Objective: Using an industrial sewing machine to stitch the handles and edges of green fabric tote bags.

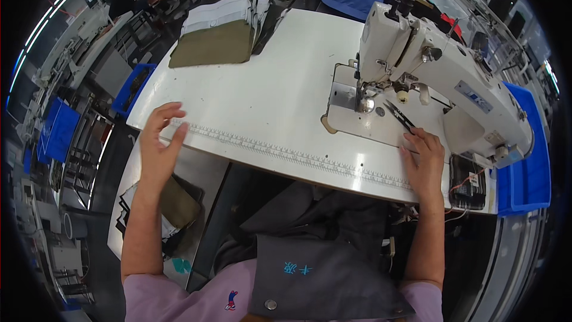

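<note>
My left hand [159, 146] is over the front left edge of the white sewing table [250, 107]. Its fingers are curved, with a gap between thumb and forefinger and nothing held in it. At the right, my right hand [426, 164] rests near the table's front edge, thumb and fingers apart. A pair of small black-handled thread snips [400, 117] lies on the machine bed, its handle end right at my right fingertips. Whether they touch it I cannot tell. Beyond stands the white sewing machine [471, 92], with its needle area [366, 101] left of the snips.
A stack of olive and white fabric pieces [211, 45] lies at the far left of the table. More olive pieces [179, 203] sit on a lower surface at left. A printed ruler strip [286, 152] runs along the front edge. A blue bin [524, 185] stands at right.
</note>
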Demonstrator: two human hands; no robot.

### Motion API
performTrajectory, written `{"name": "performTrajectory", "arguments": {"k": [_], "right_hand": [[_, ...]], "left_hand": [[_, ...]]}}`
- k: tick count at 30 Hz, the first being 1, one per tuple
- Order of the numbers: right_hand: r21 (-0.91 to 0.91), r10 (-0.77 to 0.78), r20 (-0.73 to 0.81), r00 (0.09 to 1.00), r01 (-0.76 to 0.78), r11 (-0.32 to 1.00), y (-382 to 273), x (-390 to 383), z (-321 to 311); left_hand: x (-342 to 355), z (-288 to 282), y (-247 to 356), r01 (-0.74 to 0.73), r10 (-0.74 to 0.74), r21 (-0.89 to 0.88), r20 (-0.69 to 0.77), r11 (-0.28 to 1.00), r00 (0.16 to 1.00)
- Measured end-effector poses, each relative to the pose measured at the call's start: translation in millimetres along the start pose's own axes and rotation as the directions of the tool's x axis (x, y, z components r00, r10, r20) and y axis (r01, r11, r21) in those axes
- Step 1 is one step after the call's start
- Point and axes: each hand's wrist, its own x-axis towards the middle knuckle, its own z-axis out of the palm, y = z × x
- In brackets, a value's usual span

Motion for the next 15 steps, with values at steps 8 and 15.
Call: {"name": "performTrajectory", "arguments": {"k": [8,15], "right_hand": [[-0.189,-0.017,0.107,0.994,0.038,0.981,38.9,5.9,2.0],[-0.264,0.088,-0.066,0.994,-0.102,0.959,26.5,8.3,-3.6]], "left_hand": [[126.2,117.1,-11.5,-0.094,0.082,0.056,0.195,0.994,0.977],[236.5,153.8,-53.2,-0.081,0.173,0.421,-0.186,0.904,0.967]]}}
